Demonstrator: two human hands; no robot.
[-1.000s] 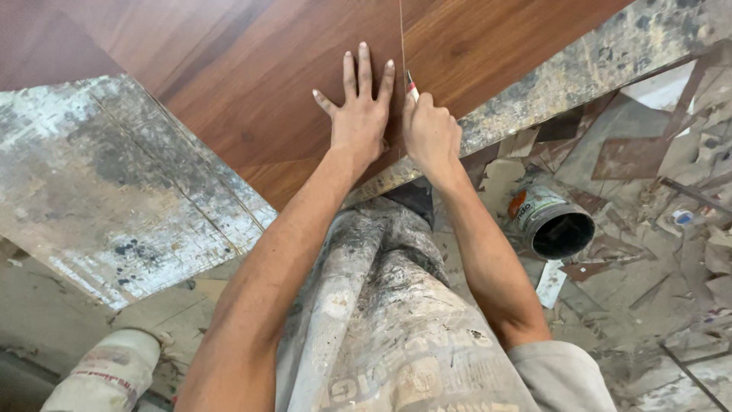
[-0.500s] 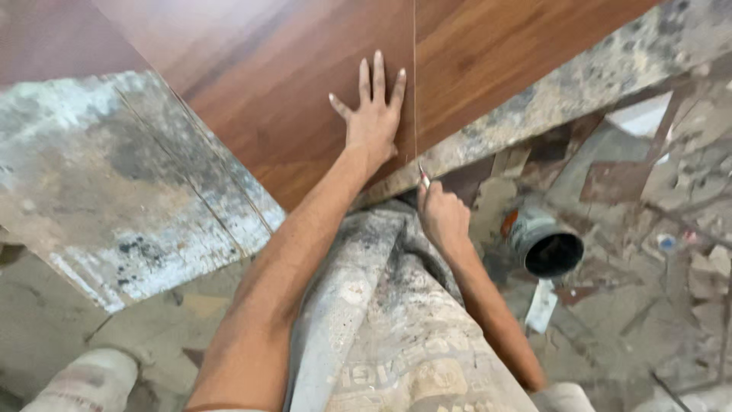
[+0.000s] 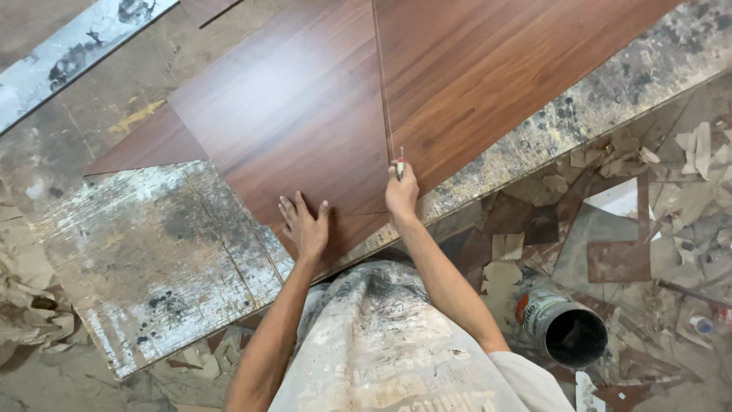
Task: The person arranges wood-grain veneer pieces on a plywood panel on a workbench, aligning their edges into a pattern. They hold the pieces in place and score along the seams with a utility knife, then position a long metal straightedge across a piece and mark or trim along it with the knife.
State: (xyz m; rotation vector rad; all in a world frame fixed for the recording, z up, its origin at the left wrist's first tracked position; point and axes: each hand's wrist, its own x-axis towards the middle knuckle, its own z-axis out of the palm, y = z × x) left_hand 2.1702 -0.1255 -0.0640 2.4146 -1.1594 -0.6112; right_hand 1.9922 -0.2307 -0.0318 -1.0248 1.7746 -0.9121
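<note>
My left hand point(image 3: 305, 227) lies flat and open on the brown board point(image 3: 305, 122); my right hand point(image 3: 401, 194) squeezes a small knife point(image 3: 399, 164) on its seam

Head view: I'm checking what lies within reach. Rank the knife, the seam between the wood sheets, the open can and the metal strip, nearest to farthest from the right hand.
1. Knife, in the right hand.
2. Seam, at the blade.
3. Open can, lower right.
4. Metal strip, top left.

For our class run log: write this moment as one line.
left hand: flat on brown sheet | right hand: grips cutter at seam
</note>
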